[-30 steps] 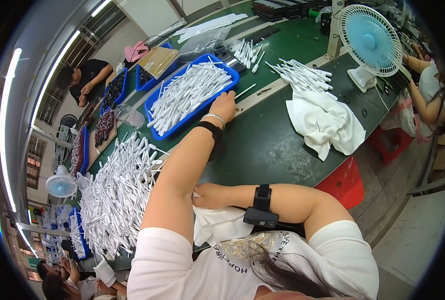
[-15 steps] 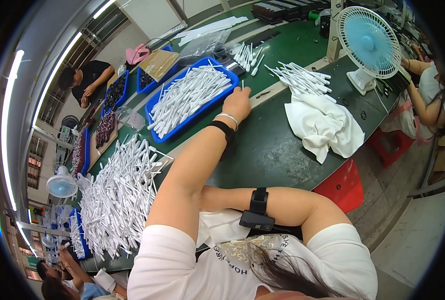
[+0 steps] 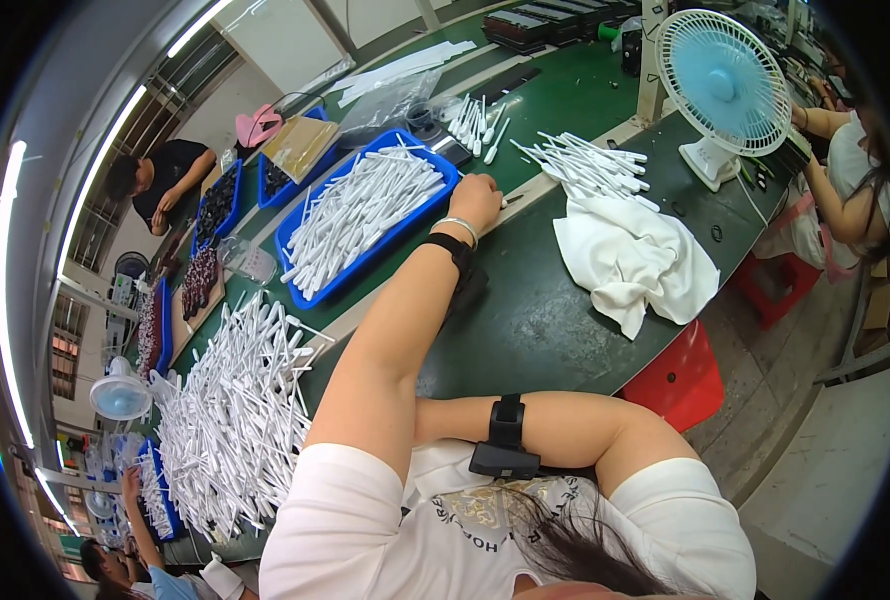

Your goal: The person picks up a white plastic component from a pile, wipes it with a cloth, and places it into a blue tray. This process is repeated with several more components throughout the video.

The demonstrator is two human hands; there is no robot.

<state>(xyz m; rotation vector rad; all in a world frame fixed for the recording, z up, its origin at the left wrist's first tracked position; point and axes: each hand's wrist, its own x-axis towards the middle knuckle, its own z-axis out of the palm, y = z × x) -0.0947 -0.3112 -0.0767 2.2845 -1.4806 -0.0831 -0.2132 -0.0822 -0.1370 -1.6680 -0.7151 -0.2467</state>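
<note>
Blue tray [image 3: 448, 168] heaped with white sticks [image 3: 365, 215]; left hand [image 3: 476, 201] at its right end.
Fingers curled, heap to their left; from where I stand, cannot tell whether they pinch a stick. Right hand hidden behind left arm, grip unseen. Farther left: blue bin [image 3: 238, 186] holding black parts [image 3: 217, 207].

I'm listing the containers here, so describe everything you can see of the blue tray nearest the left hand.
The blue tray is shallow and roughly rectangular, with rounded corners and raised walls, apparently plastic. It lies open side up, slanted in the view, on the green tabletop, heaped with white sticks. The left hand is beside its right end; whether they touch is unclear.
</note>
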